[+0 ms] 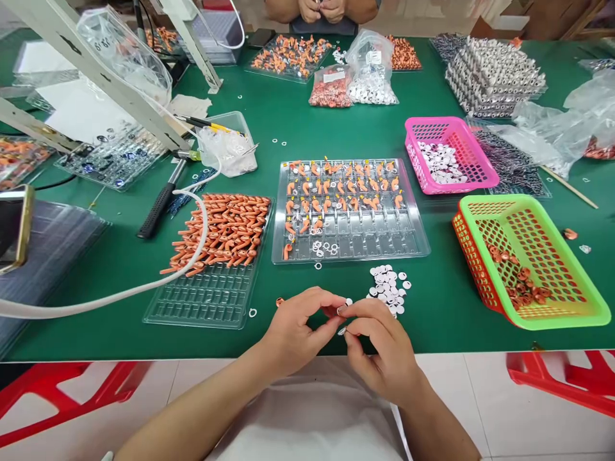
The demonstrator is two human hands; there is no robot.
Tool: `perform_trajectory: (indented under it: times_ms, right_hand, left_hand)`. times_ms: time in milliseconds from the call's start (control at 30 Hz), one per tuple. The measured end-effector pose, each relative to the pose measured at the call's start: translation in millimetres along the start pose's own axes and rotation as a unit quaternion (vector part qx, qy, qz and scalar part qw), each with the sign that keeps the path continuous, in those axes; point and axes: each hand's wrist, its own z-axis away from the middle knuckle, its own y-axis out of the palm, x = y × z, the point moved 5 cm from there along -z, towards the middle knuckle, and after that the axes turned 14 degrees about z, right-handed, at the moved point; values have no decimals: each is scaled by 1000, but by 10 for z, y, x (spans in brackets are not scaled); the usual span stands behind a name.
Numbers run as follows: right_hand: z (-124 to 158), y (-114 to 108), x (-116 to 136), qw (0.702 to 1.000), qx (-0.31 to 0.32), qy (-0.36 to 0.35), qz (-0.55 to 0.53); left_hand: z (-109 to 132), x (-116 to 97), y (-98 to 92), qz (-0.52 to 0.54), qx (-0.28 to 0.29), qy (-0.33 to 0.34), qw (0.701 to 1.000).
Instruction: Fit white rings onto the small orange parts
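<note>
"Pinching what, is the right hand [387, 352]?"

"A white disc [342, 331]. Its edge pokes out between thumb and forefinger, so those fingertips are clamped on it."

"And the left hand [298, 333]?"

"Thumb and forefinger come close together, meeting the right forefinger. A small white piece [348, 301] shows at the meeting point; whether the left fingers clamp it, I cannot tell, as the fingers overlap there."

"What lies nearest the grip?"

"Just beyond it and a little right, a loose pile [387, 289] of discs. On the far side of the left hand, an orange bit [280, 301], with a ring [252, 313] farther left."

"Straight ahead?"

"A clear tray [379, 237] bearing rows of orange parts [351, 186], with loose rings [318, 246] toward its near edge."

"Left of the grip?"

"Another tray [192, 314], heaped with orange sticks [230, 230]."

"And right?"

"A green basket [562, 318] with brownish pieces [528, 292] inside. Ahead and right, a pink basket [456, 188] holds more discs [439, 163]."

"Anyone else there?"

"Another person's hands [323, 9], well ahead across the table [269, 115]."
</note>
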Motion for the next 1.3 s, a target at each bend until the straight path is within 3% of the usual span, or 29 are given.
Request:
perform_trajectory:
  times_ms: [100,333,533,733,1067,1300]
  right_hand:
    - [-19,30,18,1000,-3,3,-11]
    - [-22,85,40,999,6,20,-42]
    - [-84,42,-39,988,13,151,-36]
    - [-201,75,-41,984,78,155,-27]
    - [-216,104,-82,974,100,197,-52]
    - [-232,115,-106,964,120,228,-64]
  left_hand:
    - [8,31,-50,-13,-3,-3,1000]
    - [44,147,-111,13,1,-81,997]
    - [44,89,-111,20,16,-43,999]
    - [39,18,-61,4,31,15,999]
    - [41,97,-81,-8,37,-29,999]
    - [66,88,-65,-30,38,14,999]
